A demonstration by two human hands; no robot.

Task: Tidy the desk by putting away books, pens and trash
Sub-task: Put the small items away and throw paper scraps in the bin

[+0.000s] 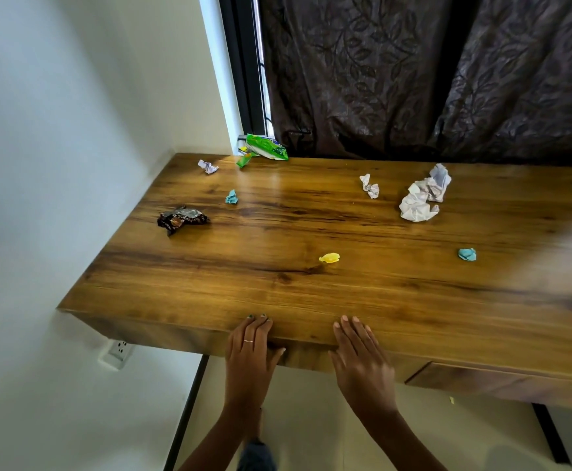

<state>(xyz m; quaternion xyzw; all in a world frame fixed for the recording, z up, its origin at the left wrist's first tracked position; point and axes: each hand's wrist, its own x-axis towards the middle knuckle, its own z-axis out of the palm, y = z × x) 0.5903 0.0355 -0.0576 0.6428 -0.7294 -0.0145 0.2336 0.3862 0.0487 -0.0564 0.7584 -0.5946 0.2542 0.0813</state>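
Hands (306,351) flat, fingers straight, resting on desk (311,294) front edge

Soft daylight from the window gap (243,79), sheen on the desk (288,185), blurred right edge, wide-angle bending.

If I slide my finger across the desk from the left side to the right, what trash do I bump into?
Brown wrapper → small white paper → blue scrap → green packet → yellow scrap → white paper twist → big white paper → blue ball.
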